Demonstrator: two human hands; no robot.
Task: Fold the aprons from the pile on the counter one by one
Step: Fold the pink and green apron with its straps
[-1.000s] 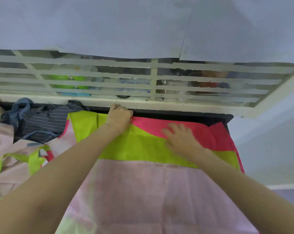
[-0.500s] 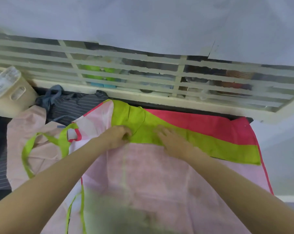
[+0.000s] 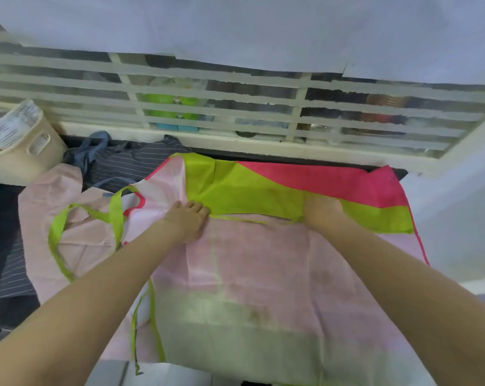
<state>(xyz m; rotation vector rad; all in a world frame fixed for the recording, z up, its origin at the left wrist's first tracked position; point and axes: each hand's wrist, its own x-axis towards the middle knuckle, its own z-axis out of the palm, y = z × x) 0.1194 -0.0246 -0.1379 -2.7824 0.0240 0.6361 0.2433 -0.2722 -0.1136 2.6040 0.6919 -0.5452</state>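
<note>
A pink apron (image 3: 263,268) with a lime-green band (image 3: 249,190) and a red band (image 3: 333,182) lies spread across the counter in front of me. My left hand (image 3: 187,218) presses flat on it where the pink cloth meets the green band, fingers straight. My right hand (image 3: 323,211) lies on the lower edge of the green band further right. It is blurred, so its fingers cannot be made out. Lime-green ties (image 3: 152,324) hang off the apron's left side.
To the left lies another pink apron (image 3: 41,196) with green straps (image 3: 116,215), partly over a dark striped apron (image 3: 130,165). A beige basket (image 3: 21,151) stands at the far left. A white slatted window grille (image 3: 235,107) runs along the back edge of the counter.
The view has dipped and turned left. My right hand slid right along the green band's edge. My left hand came back from the far edge and now lies flat.
</note>
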